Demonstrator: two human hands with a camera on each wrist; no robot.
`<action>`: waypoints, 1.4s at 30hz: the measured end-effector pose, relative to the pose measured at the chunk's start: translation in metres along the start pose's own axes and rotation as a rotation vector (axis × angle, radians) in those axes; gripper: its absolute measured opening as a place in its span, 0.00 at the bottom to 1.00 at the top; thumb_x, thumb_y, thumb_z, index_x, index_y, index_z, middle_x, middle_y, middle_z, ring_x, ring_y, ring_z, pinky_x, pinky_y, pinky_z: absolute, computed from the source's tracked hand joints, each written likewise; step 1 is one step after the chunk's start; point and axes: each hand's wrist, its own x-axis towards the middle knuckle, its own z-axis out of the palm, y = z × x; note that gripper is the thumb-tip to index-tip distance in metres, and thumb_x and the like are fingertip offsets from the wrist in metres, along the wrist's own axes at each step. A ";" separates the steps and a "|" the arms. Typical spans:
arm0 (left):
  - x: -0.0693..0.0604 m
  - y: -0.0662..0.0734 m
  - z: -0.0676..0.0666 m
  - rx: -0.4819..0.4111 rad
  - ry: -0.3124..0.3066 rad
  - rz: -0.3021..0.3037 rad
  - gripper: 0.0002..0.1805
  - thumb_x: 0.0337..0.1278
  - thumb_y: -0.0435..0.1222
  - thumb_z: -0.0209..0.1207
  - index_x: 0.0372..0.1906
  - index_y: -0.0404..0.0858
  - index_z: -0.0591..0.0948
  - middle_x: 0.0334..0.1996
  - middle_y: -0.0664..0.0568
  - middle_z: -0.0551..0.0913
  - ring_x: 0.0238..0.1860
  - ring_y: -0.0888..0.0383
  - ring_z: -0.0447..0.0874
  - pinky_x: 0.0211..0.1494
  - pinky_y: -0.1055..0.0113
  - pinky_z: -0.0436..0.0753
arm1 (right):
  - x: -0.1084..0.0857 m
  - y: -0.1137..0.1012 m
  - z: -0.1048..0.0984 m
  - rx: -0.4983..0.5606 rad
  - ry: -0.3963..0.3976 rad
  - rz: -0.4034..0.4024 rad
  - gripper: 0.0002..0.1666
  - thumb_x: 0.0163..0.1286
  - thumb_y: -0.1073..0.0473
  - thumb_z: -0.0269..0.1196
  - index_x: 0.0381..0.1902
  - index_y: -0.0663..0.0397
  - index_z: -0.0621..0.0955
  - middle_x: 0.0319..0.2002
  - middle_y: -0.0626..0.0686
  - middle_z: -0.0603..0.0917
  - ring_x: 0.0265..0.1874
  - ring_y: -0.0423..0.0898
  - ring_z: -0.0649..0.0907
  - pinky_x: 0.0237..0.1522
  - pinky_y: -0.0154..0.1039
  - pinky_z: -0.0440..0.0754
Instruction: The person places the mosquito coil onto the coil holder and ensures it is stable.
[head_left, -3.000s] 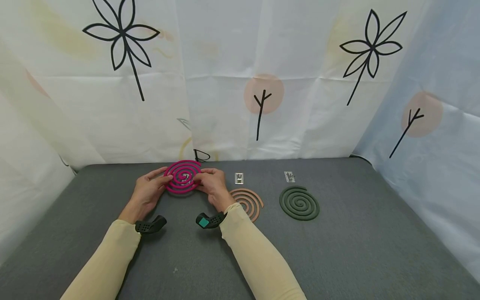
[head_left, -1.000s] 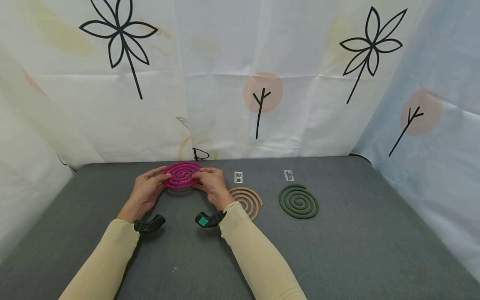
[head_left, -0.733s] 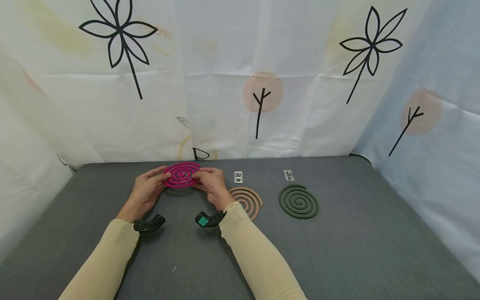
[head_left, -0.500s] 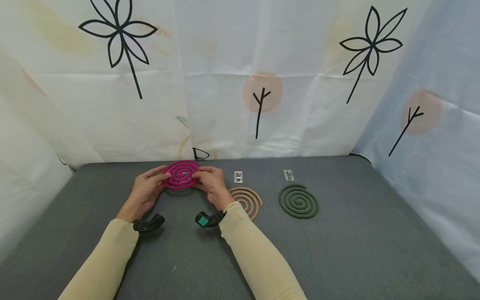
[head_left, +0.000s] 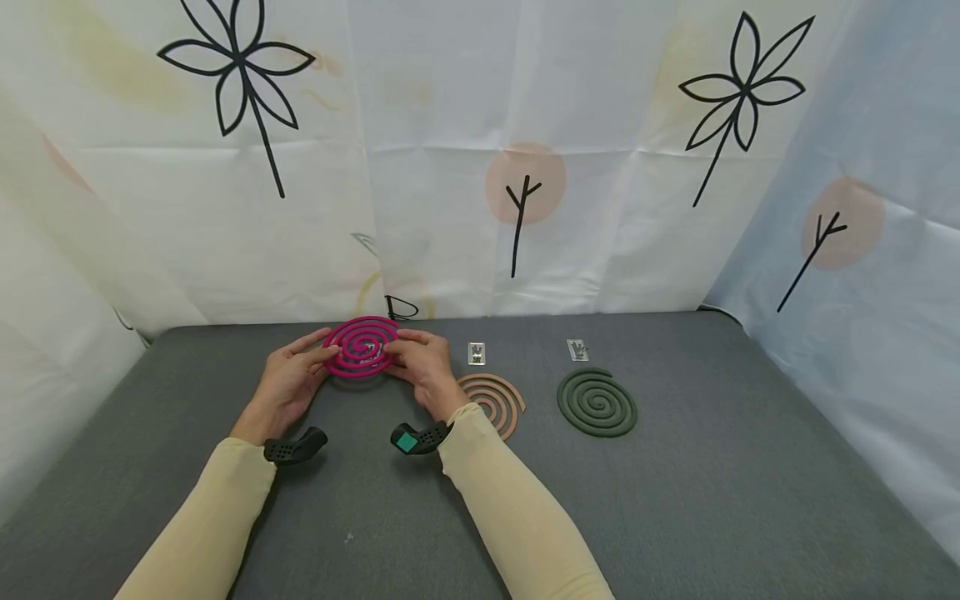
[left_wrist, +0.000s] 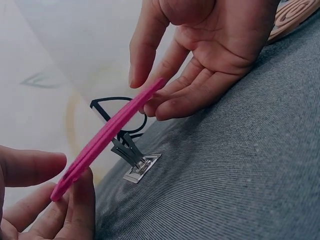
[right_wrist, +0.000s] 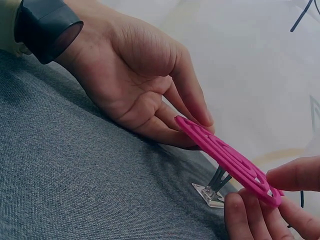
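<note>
A pink mosquito coil (head_left: pixel 360 367) is held above the far left part of the grey table (head_left: pixel 420 533). My left hand (head_left: pixel 291 383) pinches its left edge between thumb and fingers. At its right edge my right hand (head_left: pixel 426 372) pinches it the same way. In the left wrist view the coil (left_wrist: pixel 107 132) slants above a small metal coil stand (left_wrist: pixel 141 167), whose upright prongs reach close to its underside. The right wrist view shows the same stand (right_wrist: pixel 210 194) under the coil (right_wrist: pixel 227 157); I cannot tell whether they touch.
A tan coil (head_left: pixel 510 406), partly hidden by my right wrist, and a dark green coil (head_left: pixel 597 404) lie flat on the table. Behind them stand two more small metal stands, one left (head_left: pixel 477 354) and one right (head_left: pixel 578 351). A patterned white curtain (head_left: pixel 442 208) closes off the back.
Between three seconds and one second ago the pink coil tipped flatter. Since then its far edge has risen a little and it has shifted slightly left. Both hands keep their pinch.
</note>
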 end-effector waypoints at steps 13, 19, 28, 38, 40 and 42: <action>0.001 -0.001 0.000 0.053 0.001 -0.006 0.40 0.68 0.28 0.63 0.80 0.35 0.58 0.79 0.39 0.52 0.50 0.72 0.82 0.53 0.77 0.82 | -0.001 0.000 -0.001 -0.016 0.003 0.004 0.20 0.65 0.77 0.65 0.55 0.67 0.82 0.35 0.57 0.86 0.29 0.44 0.84 0.43 0.46 0.89; 0.001 -0.001 0.000 0.082 -0.004 0.004 0.39 0.69 0.27 0.61 0.80 0.34 0.57 0.79 0.39 0.52 0.49 0.73 0.82 0.52 0.78 0.82 | 0.000 0.001 -0.001 -0.014 0.016 0.003 0.21 0.64 0.78 0.64 0.55 0.68 0.82 0.36 0.60 0.86 0.27 0.44 0.84 0.42 0.45 0.89; 0.001 -0.002 0.001 0.087 0.004 0.009 0.39 0.69 0.27 0.61 0.80 0.34 0.57 0.79 0.39 0.53 0.48 0.73 0.82 0.52 0.78 0.82 | 0.000 0.001 0.000 -0.018 0.022 0.008 0.21 0.64 0.78 0.64 0.55 0.68 0.82 0.33 0.57 0.86 0.28 0.44 0.84 0.42 0.46 0.89; 0.002 -0.002 0.000 0.053 0.021 -0.001 0.41 0.66 0.27 0.63 0.79 0.34 0.58 0.75 0.41 0.59 0.46 0.72 0.83 0.49 0.78 0.83 | -0.001 0.000 -0.001 -0.012 0.003 0.002 0.21 0.64 0.79 0.65 0.55 0.69 0.82 0.35 0.57 0.86 0.28 0.44 0.84 0.46 0.49 0.88; 0.002 -0.002 0.000 0.058 0.025 -0.004 0.41 0.67 0.27 0.63 0.80 0.35 0.58 0.76 0.41 0.57 0.47 0.72 0.83 0.50 0.78 0.83 | -0.002 0.000 -0.001 -0.012 0.004 0.004 0.21 0.63 0.79 0.65 0.55 0.69 0.82 0.35 0.57 0.86 0.29 0.44 0.85 0.46 0.49 0.88; 0.002 -0.002 0.000 0.060 0.024 -0.006 0.41 0.67 0.27 0.63 0.80 0.35 0.58 0.77 0.40 0.56 0.47 0.72 0.83 0.50 0.78 0.83 | -0.002 0.000 -0.001 -0.014 0.005 0.004 0.21 0.64 0.79 0.65 0.55 0.69 0.82 0.35 0.57 0.86 0.29 0.44 0.85 0.46 0.49 0.89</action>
